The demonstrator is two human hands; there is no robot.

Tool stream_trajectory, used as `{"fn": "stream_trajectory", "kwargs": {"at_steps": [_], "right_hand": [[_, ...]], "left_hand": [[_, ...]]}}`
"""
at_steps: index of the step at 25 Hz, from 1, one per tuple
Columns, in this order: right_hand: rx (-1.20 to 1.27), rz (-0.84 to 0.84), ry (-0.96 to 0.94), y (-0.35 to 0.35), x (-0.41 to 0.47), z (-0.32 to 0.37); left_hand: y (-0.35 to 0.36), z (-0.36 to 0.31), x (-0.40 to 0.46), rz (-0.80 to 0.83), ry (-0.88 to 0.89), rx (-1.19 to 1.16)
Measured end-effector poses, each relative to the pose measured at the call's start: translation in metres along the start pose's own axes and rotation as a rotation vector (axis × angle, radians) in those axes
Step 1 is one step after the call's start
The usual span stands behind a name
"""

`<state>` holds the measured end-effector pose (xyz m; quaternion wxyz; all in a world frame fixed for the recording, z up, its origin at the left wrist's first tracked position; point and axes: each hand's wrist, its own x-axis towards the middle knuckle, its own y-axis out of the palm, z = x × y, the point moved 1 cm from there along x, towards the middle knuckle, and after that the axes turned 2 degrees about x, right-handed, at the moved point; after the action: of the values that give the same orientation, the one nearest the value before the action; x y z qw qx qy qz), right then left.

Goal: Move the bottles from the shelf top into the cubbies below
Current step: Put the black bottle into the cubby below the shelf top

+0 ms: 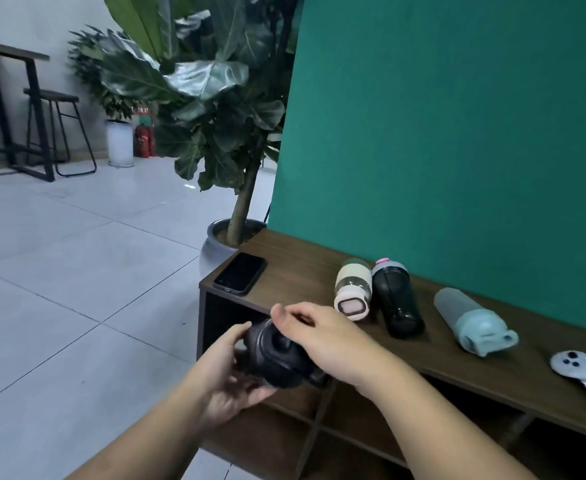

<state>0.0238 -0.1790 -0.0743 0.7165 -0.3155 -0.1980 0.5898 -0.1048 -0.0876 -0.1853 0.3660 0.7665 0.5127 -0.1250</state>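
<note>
Both hands clamp a black bottle (277, 358) in front of the upper left cubby (229, 320): the left hand (229, 382) cups it from below, the right hand (322, 337) grips from above. On the shelf top (302, 271) lie a cream bottle (352, 289), a dark bottle (397, 303), a grey-blue bottle (471, 320) and a phone (240, 273).

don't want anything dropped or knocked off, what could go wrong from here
1. The black bottle is held in front of the shelf, over tiled floor; a slip between the left hand and right hand could drop it.
2. The phone lies near the shelf's left corner, where an arm might knock it off.
</note>
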Motion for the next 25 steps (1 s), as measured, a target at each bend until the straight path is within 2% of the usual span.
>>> {"fn": "stream_trajectory", "kwargs": {"at_steps": [3,5,9,13,18,25], "right_hand": [[-0.229,-0.049,-0.102,0.040,-0.019,-0.020],[-0.353,-0.088,-0.130,0.068,-0.015,-0.037],[-0.295,-0.191,-0.053,0.104,0.016,-0.073],[-0.328,-0.283,-0.016,0.139,0.075,-0.112],[-0.388,-0.363,-0.028,0.157,0.155,-0.138],[-0.400,-0.371,0.007,0.175,0.234,-0.164]], "left_hand": [[-0.021,0.037,0.010,-0.045,-0.103,-0.124],[-0.031,0.054,0.029,-0.083,-0.134,-0.126],[-0.048,0.080,0.074,-0.131,-0.099,-0.083],[-0.061,0.087,0.136,-0.153,-0.009,0.045],[-0.078,0.091,0.229,-0.330,0.189,0.349],[-0.080,0.080,0.249,-0.286,0.342,0.267]]}}
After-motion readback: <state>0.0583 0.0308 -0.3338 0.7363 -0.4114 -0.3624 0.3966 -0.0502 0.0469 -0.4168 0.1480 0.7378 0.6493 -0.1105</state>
